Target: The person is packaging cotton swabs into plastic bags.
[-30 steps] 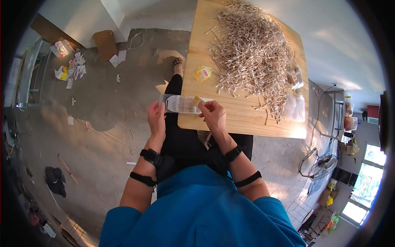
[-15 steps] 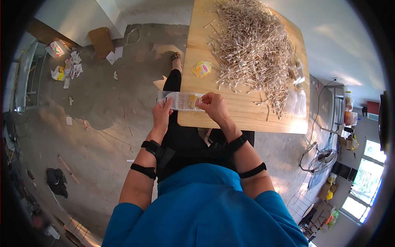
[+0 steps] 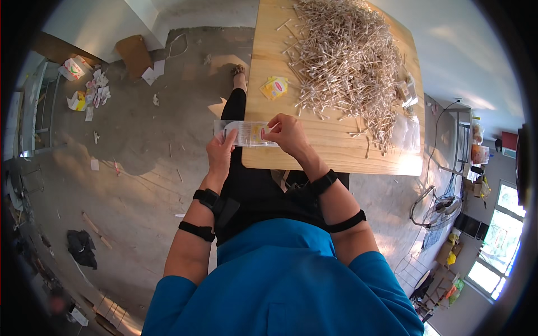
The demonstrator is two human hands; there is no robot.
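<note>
Across the near left corner of the table (image 3: 330, 162), I hold a clear plastic bag (image 3: 245, 141) of cotton swabs level. My left hand (image 3: 220, 150) grips its left end, thumb on top. A small yellow card (image 3: 257, 133) with a red mark lies over the swabs toward the right end. My right hand (image 3: 288, 134) pinches at the card's right edge; whether its fingertips are inside the bag I cannot tell. Beyond my hands lie yellow cards (image 3: 274, 88) and a large heap of loose cotton swabs (image 3: 347, 61).
Empty clear bags (image 3: 406, 134) and a small clear container (image 3: 407, 92) lie by the table's right edge. A fan (image 3: 440, 208) stands on the floor to the right. Cardboard (image 3: 134, 55), paper scraps (image 3: 98, 89) and a black bag (image 3: 82, 248) lie on the floor at left.
My right hand has shifted slightly forward, its fingers now more over the yellow card. My left hand keeps its hold on the bag. The whole view has tilted a little.
</note>
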